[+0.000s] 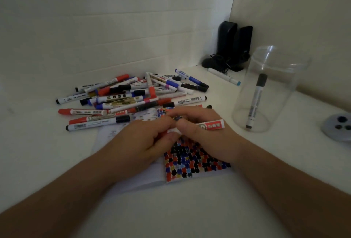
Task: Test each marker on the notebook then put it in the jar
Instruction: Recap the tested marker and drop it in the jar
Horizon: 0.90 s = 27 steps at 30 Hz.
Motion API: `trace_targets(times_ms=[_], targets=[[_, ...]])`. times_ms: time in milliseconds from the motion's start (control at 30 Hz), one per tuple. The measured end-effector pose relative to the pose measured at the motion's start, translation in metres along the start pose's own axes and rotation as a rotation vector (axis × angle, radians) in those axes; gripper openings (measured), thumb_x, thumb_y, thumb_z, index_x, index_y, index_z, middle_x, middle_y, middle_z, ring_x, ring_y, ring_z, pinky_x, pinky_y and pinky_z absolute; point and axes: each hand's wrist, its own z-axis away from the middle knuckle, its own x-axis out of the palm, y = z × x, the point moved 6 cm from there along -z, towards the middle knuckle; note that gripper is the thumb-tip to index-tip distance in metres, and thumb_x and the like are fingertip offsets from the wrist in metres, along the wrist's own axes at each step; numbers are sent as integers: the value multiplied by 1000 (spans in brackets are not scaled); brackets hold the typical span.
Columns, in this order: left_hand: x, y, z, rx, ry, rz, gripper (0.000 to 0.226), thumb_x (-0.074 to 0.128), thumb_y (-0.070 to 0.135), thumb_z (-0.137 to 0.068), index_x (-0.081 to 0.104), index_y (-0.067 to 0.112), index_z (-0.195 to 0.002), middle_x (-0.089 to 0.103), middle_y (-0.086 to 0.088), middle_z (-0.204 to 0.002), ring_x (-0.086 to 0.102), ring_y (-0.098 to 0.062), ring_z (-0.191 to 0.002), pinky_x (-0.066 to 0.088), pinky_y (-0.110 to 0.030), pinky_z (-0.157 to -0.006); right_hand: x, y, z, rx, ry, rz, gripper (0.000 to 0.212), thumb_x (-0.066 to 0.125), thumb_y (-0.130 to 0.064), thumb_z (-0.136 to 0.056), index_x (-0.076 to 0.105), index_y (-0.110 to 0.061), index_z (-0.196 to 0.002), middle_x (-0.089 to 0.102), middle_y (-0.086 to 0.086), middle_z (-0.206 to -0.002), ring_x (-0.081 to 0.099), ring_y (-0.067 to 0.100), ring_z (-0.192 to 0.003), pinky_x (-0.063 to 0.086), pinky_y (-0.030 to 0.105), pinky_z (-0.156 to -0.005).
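Two bare forearms come in from the lower edge and meet over the middle of the white table (47, 161). On this table, under the hands, the notebook (190, 161) lies open, and its right page is full of small blots in red, blue, black and yellow. Behind the notebook a big heap of markers (133, 95) is spread, with red, blue and black caps, lying across each other. To the right the clear jar (266, 86) stands upright, well apart from the heap, and one black-capped marker (255, 101) leans inside it with the cap up. In the far corner two black speakers (235, 44) stand beside the wall, and a marker with a light blue end (224, 76) lies just before them. A grey round object (338, 125) is at the right edge. The right hand (205, 129) grips a red and white marker (210, 124), whose end comes out between thumb and fingers. The left hand (140, 139) has curled fingers that pinch the other end of this marker, above the notebook.
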Motion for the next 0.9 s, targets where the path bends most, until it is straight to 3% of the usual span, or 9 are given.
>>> trace_targets(times_ms=[100,233,333,433,533,600,700,800,900], targets=[[1,-1,0,-48,49,69,23,40,57,-97,59,54,-109,62,9,-70,55,-12,-56,40,-20,-50,3,0,-2,57,-10,-141,31,51,-32,-98,72,-27,-121,73,-6,-120,66,10,-116,52,23,-97],[3,-2,1,-107,35,118,39,38,65,-94,61,51,-121,67,3,-77,59,-18,-65,51,-38,-64,2,1,-4,27,5,-212,31,56,-34,-93,76,-27,-115,74,0,-117,67,20,-116,50,45,-107],[6,-3,0,-134,11,156,42,37,69,-92,58,56,-125,71,5,-85,64,-15,-73,56,-47,-73,1,4,-5,2,27,-257,33,56,-39,-91,77,-24,-110,74,5,-110,67,27,-110,50,50,-103],[6,-2,1,-121,18,193,36,39,68,-90,61,60,-117,67,10,-78,59,-8,-66,53,-33,-65,2,4,-3,0,17,-260,35,55,-40,-92,76,-21,-112,75,3,-108,68,23,-107,52,36,-97],[4,-3,3,-99,48,133,38,38,65,-93,63,52,-118,66,12,-76,57,-9,-64,46,-23,-60,2,-1,-2,7,4,-197,31,56,-36,-94,75,-21,-114,75,-1,-107,69,18,-105,52,28,-94],[4,-5,2,-57,65,8,31,36,61,-102,60,48,-115,63,16,-76,57,-6,-68,44,-23,-59,2,-3,0,23,22,-107,29,56,-31,-95,76,-22,-114,75,-4,-103,69,16,-101,55,30,-91],[5,-2,3,32,56,-148,15,31,57,-104,43,49,-98,51,25,-82,52,2,-79,41,-21,-64,1,-5,3,42,85,9,27,60,-45,-88,73,-36,-111,69,-10,-83,65,11,-79,56,40,-76],[10,-2,4,28,19,-105,15,31,54,-104,41,46,-97,53,19,-79,53,-2,-74,40,-18,-60,4,-5,5,63,73,-90,22,64,-39,-87,72,-35,-107,67,5,-80,61,28,-73,55,50,-71],[11,1,3,25,12,-40,20,34,55,-105,48,42,-102,57,19,-82,56,-7,-67,39,-18,-55,5,-7,6,98,30,-218,21,62,-27,-90,72,-26,-109,67,13,-83,61,16,-69,52,29,-61]])
